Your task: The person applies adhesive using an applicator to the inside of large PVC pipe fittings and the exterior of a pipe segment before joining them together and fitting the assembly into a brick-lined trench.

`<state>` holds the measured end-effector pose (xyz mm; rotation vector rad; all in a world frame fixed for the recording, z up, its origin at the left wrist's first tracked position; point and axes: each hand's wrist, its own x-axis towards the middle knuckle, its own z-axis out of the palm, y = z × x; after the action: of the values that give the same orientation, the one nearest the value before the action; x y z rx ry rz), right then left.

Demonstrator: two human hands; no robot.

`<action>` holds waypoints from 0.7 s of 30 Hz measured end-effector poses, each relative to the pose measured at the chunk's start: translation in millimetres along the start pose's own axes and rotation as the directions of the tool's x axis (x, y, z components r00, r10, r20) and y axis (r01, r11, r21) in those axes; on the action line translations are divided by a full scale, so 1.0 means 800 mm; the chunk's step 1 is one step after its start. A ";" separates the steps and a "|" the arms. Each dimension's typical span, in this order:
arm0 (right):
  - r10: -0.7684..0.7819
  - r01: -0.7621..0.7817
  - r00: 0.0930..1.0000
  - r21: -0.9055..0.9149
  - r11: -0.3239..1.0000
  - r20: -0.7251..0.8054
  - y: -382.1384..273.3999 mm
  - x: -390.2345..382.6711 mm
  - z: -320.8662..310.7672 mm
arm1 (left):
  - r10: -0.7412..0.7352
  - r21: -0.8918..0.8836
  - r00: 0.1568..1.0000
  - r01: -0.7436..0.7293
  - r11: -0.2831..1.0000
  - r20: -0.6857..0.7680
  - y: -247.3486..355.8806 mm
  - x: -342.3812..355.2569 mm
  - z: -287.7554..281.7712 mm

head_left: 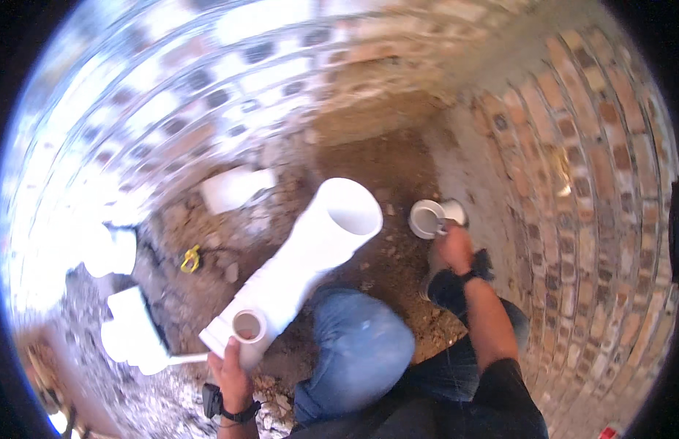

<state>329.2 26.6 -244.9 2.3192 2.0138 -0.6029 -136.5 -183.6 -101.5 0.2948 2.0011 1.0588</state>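
Carefully, we pinch the rim of a small white fitting point(425, 220) with our right hand point(455, 247), while our left hand point(234, 379) touches the large white pipe point(284, 282) slanting beside our knee point(369, 340); whether it grips, we cannot tell. We do best bracing the pipe and guarding its open mouths from soil point(380, 157).

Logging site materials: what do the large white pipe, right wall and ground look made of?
Large white pipe: probably plastic, smooth; evenly white, though blur leaves gloss unclear.
Right wall: likely brick with mortar, matte; tan and reddish blocks between pale joints.
Ground: looks like bare earth, dull; brown, with loose stones.
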 end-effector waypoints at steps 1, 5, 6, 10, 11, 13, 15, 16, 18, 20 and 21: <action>-0.103 0.102 0.992 -0.018 0.995 -0.079 0.006 0.005 -0.014 | 0.011 -0.044 1.000 -0.009 0.999 0.027 -0.002 -0.004 -0.006; -0.350 0.349 0.937 0.151 0.925 -0.017 -0.140 0.013 -0.108 | 0.003 -0.093 0.998 0.003 0.996 0.059 -0.012 -0.012 -0.063; -0.456 0.451 0.890 0.182 0.873 -0.016 -0.185 0.016 -0.123 | 0.000 -0.108 0.999 0.005 0.994 0.044 -0.010 -0.016 -0.069; -0.705 0.642 0.707 0.367 0.673 0.054 -0.317 0.066 -0.098 | 0.013 -0.148 1.000 -0.012 0.989 0.009 -0.025 -0.024 -0.089; -0.764 0.701 0.644 0.380 0.604 0.026 -0.346 0.077 -0.076 | 0.022 -0.100 1.000 -0.021 0.995 0.014 -0.028 -0.026 -0.095; -0.760 0.692 0.642 0.347 0.633 0.104 -0.395 0.089 -0.040 | 0.025 -0.075 1.000 -0.025 0.997 0.003 -0.023 -0.032 -0.090; -0.805 0.777 0.593 0.264 0.572 0.002 -0.413 0.102 0.008 | -0.013 -0.064 0.999 0.010 0.998 -0.037 -0.029 -0.031 -0.085; -0.841 0.842 0.532 0.169 0.512 -0.103 -0.423 0.106 0.025 | -0.044 -0.049 0.996 0.040 0.998 -0.071 -0.032 -0.030 -0.083; -0.795 0.760 0.606 0.272 0.590 0.029 -0.422 0.113 0.048 | -0.063 -0.050 0.994 0.058 0.997 -0.094 -0.031 -0.027 -0.074; -0.819 0.771 0.571 0.383 0.509 -0.061 -0.420 0.121 0.068 | -0.083 -0.061 0.987 0.075 0.995 -0.135 -0.023 -0.026 -0.064; -0.813 0.761 0.579 0.393 0.516 -0.054 -0.420 0.122 0.073 | -0.091 -0.048 0.987 0.085 0.995 -0.134 -0.020 -0.024 -0.063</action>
<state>1.2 162.3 -247.2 1.2077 3.0520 -1.2219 -160.4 -232.4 -87.9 0.1125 2.0896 1.0886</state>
